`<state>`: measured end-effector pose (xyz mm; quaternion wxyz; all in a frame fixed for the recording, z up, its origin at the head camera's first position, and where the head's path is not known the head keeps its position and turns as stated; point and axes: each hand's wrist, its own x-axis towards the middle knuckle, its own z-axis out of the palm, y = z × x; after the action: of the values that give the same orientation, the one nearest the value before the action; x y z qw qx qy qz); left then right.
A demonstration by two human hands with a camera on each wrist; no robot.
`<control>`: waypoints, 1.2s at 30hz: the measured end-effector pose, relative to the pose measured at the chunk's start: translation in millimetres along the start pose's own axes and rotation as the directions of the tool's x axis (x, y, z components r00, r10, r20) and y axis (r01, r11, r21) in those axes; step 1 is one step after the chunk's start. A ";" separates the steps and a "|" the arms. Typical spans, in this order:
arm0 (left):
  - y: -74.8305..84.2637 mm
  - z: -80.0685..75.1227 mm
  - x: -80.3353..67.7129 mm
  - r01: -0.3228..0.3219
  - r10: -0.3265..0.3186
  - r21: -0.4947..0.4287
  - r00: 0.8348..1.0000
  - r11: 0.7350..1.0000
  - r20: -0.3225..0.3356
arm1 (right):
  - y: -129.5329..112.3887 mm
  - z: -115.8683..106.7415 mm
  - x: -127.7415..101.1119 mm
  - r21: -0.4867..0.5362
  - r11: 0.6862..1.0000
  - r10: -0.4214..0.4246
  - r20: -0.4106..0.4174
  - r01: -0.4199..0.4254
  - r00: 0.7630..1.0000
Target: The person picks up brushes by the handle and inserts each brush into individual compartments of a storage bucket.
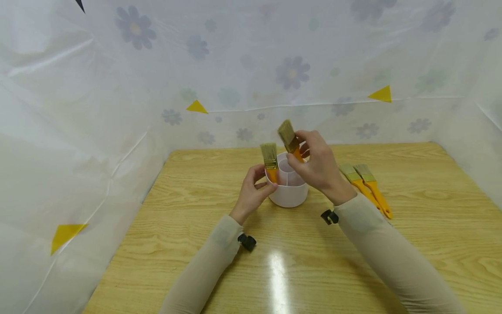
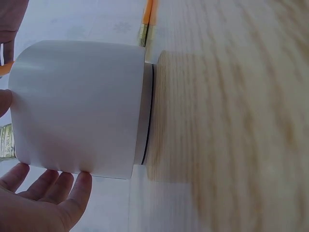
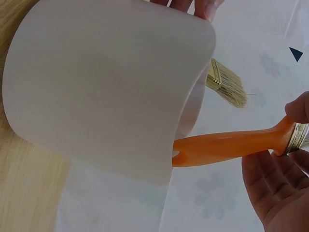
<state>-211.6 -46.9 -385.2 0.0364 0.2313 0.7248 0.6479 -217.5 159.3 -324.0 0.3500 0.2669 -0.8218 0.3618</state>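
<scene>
A white round organizer (image 1: 289, 198) with inner compartments stands on the table. My left hand (image 1: 252, 192) holds its left side, thumb at the front rim and fingers (image 2: 79, 193) along the wall. One paintbrush (image 1: 269, 152) stands in the left compartment, bristles up. My right hand (image 1: 319, 165) pinches a second paintbrush (image 1: 288, 133) near its metal band, above the organizer. In the right wrist view the orange handle (image 3: 222, 146) points toward the organizer's opening, its holed end right at the rim.
Two more orange-handled paintbrushes (image 1: 366, 179) lie side by side on the wooden table (image 1: 188, 226), right of the organizer. A flower-patterned plastic sheet (image 1: 243, 65) with yellow triangles hangs behind the table and along its sides.
</scene>
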 end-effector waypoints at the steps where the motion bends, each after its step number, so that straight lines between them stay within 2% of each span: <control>1: 0.0 0.1 0.1 0.001 -0.001 -0.001 1.000 1.000 -0.001 | 1.1 0.5 -0.6 -0.002 1.000 0.002 0.001 -0.002 1.000; 36: -2.4 0.4 0.5 0.002 -0.002 0.007 1.000 1.000 -0.012 | 16.0 10.0 -21.5 0.014 1.000 0.007 0.035 -0.008 0.999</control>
<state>-212.5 -46.5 -387.4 0.0320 0.2270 0.7275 0.6466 -219.2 165.0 -351.9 0.3323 0.2726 -0.8261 0.3644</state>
